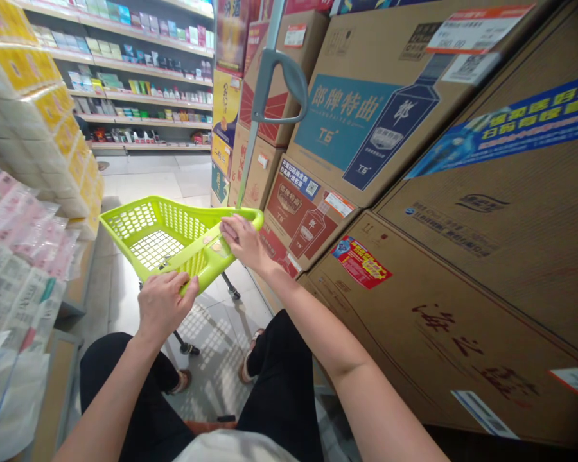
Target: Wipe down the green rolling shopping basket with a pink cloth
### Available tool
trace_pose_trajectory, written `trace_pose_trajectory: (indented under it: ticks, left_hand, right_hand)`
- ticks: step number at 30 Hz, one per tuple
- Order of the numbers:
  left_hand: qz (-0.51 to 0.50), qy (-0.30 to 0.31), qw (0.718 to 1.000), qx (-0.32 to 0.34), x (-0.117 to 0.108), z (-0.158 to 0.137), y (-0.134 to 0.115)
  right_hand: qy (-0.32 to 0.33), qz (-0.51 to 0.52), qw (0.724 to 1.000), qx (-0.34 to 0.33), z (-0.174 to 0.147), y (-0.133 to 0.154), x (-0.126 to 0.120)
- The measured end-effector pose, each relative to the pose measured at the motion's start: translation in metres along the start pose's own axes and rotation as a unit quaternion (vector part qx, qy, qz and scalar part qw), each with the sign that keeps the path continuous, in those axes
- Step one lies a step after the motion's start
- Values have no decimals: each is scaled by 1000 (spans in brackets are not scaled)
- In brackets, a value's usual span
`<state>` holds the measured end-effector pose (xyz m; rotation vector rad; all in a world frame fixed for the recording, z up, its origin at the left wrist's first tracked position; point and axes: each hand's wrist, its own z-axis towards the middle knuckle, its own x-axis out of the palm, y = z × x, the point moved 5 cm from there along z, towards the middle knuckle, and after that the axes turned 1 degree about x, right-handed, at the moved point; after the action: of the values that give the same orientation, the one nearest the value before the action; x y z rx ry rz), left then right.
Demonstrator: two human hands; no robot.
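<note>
A bright lime-green shopping cart (147, 253) with a perforated plastic basket stands in front of me on dark-wheeled legs. My left hand (166, 303) is closed over the near left end of its handle, thumb on the near side. On the right end of the same handle, my right hand (241, 239) is wrapped with its fingers curled over the top. A grey-blue pole with a loop grip (278, 90) rises from the cart's right corner. Inside the basket only the white floor shows through the grid.
Stacked cardboard cartons (347, 109) line the right side closely. Yellow-and-white packs (43, 122) and pink plastic-wrapped packs (24, 221) are piled on the left. Shelves (139, 83) of small boxes and bottles stand beyond the tiled aisle (173, 173).
</note>
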<state>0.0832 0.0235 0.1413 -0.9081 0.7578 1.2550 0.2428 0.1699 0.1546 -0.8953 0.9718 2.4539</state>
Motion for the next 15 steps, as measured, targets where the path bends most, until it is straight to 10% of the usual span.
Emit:
trace_pose_trajectory:
  ticks: [6,15]
  left_hand:
    - [29,64,998,7,-4,6,8]
    - [58,310,945,-84,-1,34,31]
  right_hand:
    - [83,53,981,-168,-7,36,11]
    - [7,-19,1000,-7,25,-7,11]
